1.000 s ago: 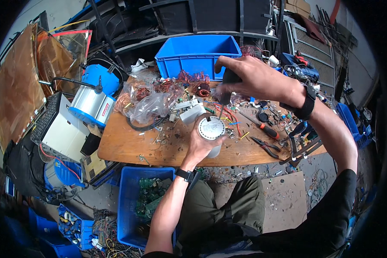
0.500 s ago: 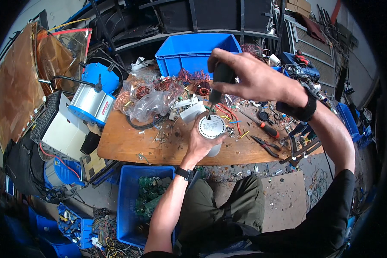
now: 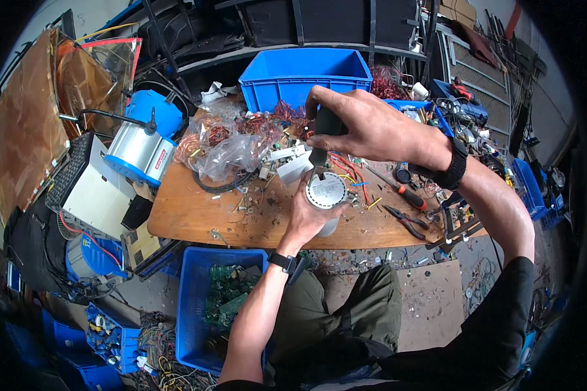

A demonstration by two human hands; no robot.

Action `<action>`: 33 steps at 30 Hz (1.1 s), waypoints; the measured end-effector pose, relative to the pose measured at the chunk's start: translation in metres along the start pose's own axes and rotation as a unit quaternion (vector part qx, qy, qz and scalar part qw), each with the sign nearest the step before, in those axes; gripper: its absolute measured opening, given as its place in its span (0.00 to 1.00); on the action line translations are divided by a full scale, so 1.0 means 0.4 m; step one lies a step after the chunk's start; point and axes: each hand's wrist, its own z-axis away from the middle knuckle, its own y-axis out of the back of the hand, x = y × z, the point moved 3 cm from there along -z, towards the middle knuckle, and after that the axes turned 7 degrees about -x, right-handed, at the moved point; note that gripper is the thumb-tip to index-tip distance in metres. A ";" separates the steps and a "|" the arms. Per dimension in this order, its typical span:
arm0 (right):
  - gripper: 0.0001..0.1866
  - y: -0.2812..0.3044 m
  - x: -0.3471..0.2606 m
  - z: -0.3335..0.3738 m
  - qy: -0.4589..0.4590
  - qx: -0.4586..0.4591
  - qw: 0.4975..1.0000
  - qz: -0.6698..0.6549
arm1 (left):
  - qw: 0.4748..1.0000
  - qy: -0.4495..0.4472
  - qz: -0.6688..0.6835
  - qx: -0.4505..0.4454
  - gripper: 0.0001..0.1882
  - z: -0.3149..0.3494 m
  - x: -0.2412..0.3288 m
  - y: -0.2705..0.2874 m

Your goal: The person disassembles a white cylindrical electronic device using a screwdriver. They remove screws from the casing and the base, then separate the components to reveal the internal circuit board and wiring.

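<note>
Near the table's front edge, my left hand (image 3: 302, 218) is wrapped round a white cylindrical device (image 3: 327, 192). Its round end faces up, with a ring of small dark slots along the rim and print in the middle. Above it, my right hand (image 3: 381, 133) grips a screwdriver (image 3: 328, 122) by its dark green handle. The shaft slants down to the device's far left rim, beside a dark notch; whether the tip sits inside the casing I cannot tell. Part of the device's side is hidden by my left fingers.
Pliers (image 3: 406, 222) and a red-and-black screwdriver (image 3: 411, 197) lie to the right. Copper coils, a clear plastic bag (image 3: 231, 159) and scraps cover the table's back. A blue bin (image 3: 306, 89) stands behind; another (image 3: 189, 306), holding green circuit boards, stands below the front edge.
My right hand has come lower and a little to the left with the screwdriver. The tip has shifted slightly left along the device's rim; my left hand keeps its hold.
</note>
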 end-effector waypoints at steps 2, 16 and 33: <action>0.22 0.004 -0.017 -0.009 -0.026 -0.006 0.999 0.046 | 1.000 0.010 0.016 0.001 0.39 0.002 -0.002 0.000; 0.24 0.009 -0.053 -0.106 -0.013 -0.131 0.991 0.027 | 1.000 0.022 0.017 -0.009 0.41 -0.002 -0.043 0.003; 0.28 0.003 -0.025 -0.080 0.058 -0.085 0.993 0.064 | 0.999 0.031 -0.008 0.012 0.43 0.003 -0.014 -0.004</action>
